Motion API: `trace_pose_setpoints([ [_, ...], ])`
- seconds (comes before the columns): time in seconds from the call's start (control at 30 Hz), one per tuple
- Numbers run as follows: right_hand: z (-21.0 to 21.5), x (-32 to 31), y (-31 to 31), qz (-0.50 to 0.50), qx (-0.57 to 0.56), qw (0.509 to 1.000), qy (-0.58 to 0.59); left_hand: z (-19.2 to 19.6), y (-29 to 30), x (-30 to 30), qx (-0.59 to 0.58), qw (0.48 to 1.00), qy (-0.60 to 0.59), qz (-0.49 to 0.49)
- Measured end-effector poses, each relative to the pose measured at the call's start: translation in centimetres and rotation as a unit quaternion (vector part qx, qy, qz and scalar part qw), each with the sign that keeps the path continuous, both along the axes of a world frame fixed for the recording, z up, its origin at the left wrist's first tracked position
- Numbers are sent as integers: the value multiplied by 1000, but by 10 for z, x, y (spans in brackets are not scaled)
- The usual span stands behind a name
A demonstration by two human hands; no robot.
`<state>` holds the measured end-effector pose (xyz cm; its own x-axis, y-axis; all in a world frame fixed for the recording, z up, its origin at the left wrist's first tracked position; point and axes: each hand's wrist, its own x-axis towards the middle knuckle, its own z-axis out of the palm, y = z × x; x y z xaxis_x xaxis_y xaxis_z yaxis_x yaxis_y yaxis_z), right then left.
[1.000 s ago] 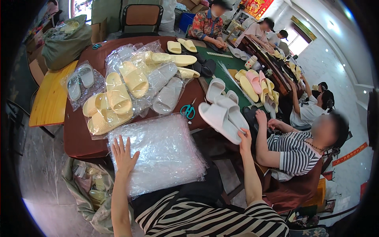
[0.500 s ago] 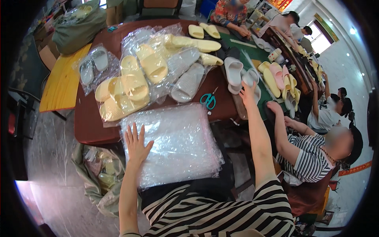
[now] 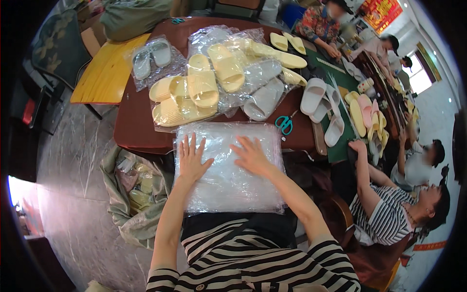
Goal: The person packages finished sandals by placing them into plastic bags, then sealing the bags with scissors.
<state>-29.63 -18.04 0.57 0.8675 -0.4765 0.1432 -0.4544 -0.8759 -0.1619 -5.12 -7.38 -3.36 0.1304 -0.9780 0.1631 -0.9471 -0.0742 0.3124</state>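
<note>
Both my hands lie on a stack of clear plastic bags (image 3: 224,190), which spans from my lap to the table's near edge. My left hand (image 3: 193,159) rests flat on the left part, its fingers spread. On the upper right part is my right hand (image 3: 251,155), fingers apart and holding nothing. Just beyond the stack lie yellow slippers (image 3: 187,109) in clear bags, with bagged grey slippers (image 3: 265,99) to their right. Teal-handled scissors (image 3: 284,125) sit at the stack's far right corner. Several loose grey slippers (image 3: 314,96) are further right.
A brown-covered table (image 3: 134,124) bears the slippers. On the floor at left, an open sack (image 3: 141,194) holds bagged goods; a yellow bench (image 3: 104,80) stands behind it. At right, a co-worker in a striped shirt (image 3: 384,214) sits near yellow and pink slippers (image 3: 365,109).
My right hand has come back from the grey slippers at right onto the bag stack. One grey slipper now lies nearer, beside the others. The view has shifted left.
</note>
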Motion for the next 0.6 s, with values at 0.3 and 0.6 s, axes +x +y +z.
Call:
trace_pose_setpoints([
  [0.3, 58, 30, -99, -281, 397, 734, -474, 0, 5, 4, -7, 1000, 8, 11],
  [0.6, 88, 71, -174, -201, 448, 811, -320, -31, -12, 16, -38, 999, -30, -14],
])
